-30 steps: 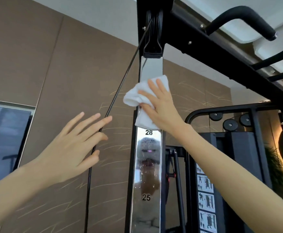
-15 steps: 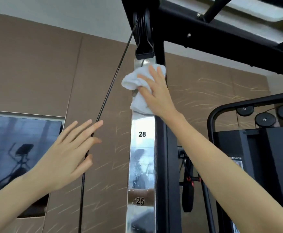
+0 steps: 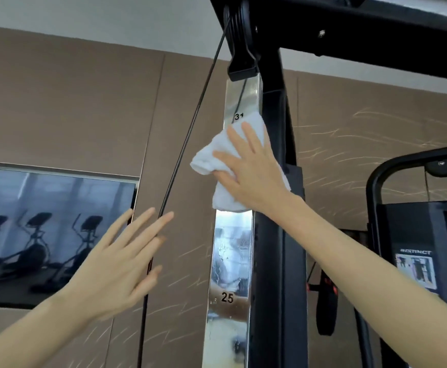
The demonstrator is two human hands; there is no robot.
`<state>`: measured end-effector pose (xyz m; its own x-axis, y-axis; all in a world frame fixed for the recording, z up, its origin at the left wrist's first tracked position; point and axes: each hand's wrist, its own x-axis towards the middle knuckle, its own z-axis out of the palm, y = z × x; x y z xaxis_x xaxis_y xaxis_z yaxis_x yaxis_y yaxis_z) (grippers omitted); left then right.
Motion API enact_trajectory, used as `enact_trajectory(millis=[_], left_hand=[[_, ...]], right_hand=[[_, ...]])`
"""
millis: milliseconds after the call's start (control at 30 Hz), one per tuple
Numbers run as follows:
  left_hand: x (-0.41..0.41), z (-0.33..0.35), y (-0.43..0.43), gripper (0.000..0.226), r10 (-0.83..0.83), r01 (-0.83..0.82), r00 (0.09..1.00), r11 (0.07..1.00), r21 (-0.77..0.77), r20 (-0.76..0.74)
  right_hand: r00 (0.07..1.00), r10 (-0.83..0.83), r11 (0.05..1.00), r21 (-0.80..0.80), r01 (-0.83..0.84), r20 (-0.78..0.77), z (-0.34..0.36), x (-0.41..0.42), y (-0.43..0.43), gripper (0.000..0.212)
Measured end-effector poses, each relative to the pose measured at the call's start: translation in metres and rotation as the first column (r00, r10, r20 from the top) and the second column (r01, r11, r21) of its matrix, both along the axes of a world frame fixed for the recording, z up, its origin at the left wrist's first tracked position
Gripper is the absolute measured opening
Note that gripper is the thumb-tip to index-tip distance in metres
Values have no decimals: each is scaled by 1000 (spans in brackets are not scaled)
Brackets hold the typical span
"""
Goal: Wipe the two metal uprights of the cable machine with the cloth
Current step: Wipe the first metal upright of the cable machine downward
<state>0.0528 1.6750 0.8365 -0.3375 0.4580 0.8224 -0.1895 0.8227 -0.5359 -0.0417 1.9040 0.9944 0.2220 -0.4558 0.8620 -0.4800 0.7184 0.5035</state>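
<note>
A shiny metal upright [image 3: 230,264] with numbers 31 and 25 runs up the middle of the view. My right hand [image 3: 251,171] presses a bunched white cloth [image 3: 223,197] flat against it, just below the 31 mark, fingers straight. My left hand [image 3: 118,266] is raised to the left of the upright with its fingers spread, holding nothing, its fingertips close to the black cable [image 3: 187,134]. A second upright is not in view.
A black pulley housing [image 3: 241,41] caps the upright under a black crossbeam [image 3: 376,35]. A black frame post [image 3: 278,235] stands right behind the upright. A dark screen [image 3: 44,229] hangs on the brown wall at left. Another black machine [image 3: 424,235] stands at right.
The view has shifted, so the upright sits more to the right and closer. My right hand with the cloth slid a little down the upright, uncovering the 31 mark. My left hand stayed open.
</note>
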Motion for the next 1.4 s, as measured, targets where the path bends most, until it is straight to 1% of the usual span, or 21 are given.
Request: enact_trajectory(millis=[67, 167, 200, 267, 333, 433, 467, 533, 600, 667, 700, 767, 800, 867, 967, 1033, 1100, 1167, 1233, 1300, 1400], left_hand=[[1, -7, -4, 47, -19, 19, 1000, 1000, 18, -19], [1, -9, -2, 44, -73, 74, 997, 997, 38, -32], [0, -10, -1, 44, -89, 90, 996, 995, 38, -27], [-3, -16, -2, 46, -113, 113, 994, 993, 31, -7], [-6, -23, -6, 48, -138, 138, 990, 990, 14, 15], [-6, -29, -11, 48, -172, 173, 985, 985, -20, 23], [-5, -28, -13, 48, -185, 185, 982, 982, -29, 26], [-4, -26, -17, 47, -212, 213, 977, 976, -35, 30], [-3, -26, -19, 46, -244, 244, 969, 970, -20, 28], [-2, -26, -21, 47, -268, 268, 963, 963, -11, 29], [-1, -26, -22, 48, -273, 274, 961, 962, -15, 35], [2, -26, -24, 47, -282, 284, 958, 959, -24, 51], [3, -25, -25, 46, -293, 294, 954, 955, -26, 60], [4, -24, -28, 43, -319, 321, 945, 947, -20, 74], [1, -26, -28, 38, -375, 376, 924, 927, 11, 74], [-2, -29, -26, 36, -419, 417, 906, 908, 44, 60], [-6, -32, -25, 35, -454, 451, 890, 890, 63, 40], [-9, -33, -26, 35, -479, 476, 877, 877, 67, 33], [-10, -31, -27, 33, -483, 481, 875, 875, 61, 35], [-10, -29, -27, 31, -475, 473, 879, 880, 46, 42], [-14, -31, -26, 27, -504, 502, 863, 863, 53, 38]], right_hand=[[999, -7, 999, 43, 9, -48, -41, -3, 0, 45], [999, -23, 985, 169, 29, -37, -109, 4, 7, 45], [998, -39, 976, 213, 47, -39, -122, 6, 11, 45], [995, -81, 957, 273, 93, -54, -116, 8, 19, 45], [990, -125, 962, 237, 137, -65, -83, 8, 19, 43], [978, -205, 975, 82, 208, -46, -31, 9, 7, 44], [972, -234, 971, 36, 235, -36, -28, 10, 2, 44], [955, -290, 957, -11, 290, -56, -50, 12, -6, 45], [945, -324, 943, 60, 327, -49, -99, 18, -9, 47], [937, -347, 916, 203, 347, -35, -142, 24, -5, 47], [934, -355, 899, 256, 354, -43, -151, 26, -1, 47], [930, -363, 882, 298, 365, -65, -137, 27, 5, 46], [923, -376, 880, 283, 383, -79, -122, 26, 6, 45], [903, -418, 881, 196, 430, -101, -80, 25, 2, 42], [887, -455, 877, 134, 462, -78, -36, 26, -7, 41], [891, -447, 877, 157, 455, -87, -42, 26, -14, 42], [896, -432, 860, 249, 444, -104, -70, 27, -15, 42], [901, -427, 824, 376, 424, -82, -103, 28, -11, 40], [881, -465, 764, 464, 448, -86, -112, 32, -5, 41], [863, -491, 737, 472, 484, -118, -97, 35, -2, 41], [851, -520, 783, 355, 511, -80, -56, 37, -9, 43]])
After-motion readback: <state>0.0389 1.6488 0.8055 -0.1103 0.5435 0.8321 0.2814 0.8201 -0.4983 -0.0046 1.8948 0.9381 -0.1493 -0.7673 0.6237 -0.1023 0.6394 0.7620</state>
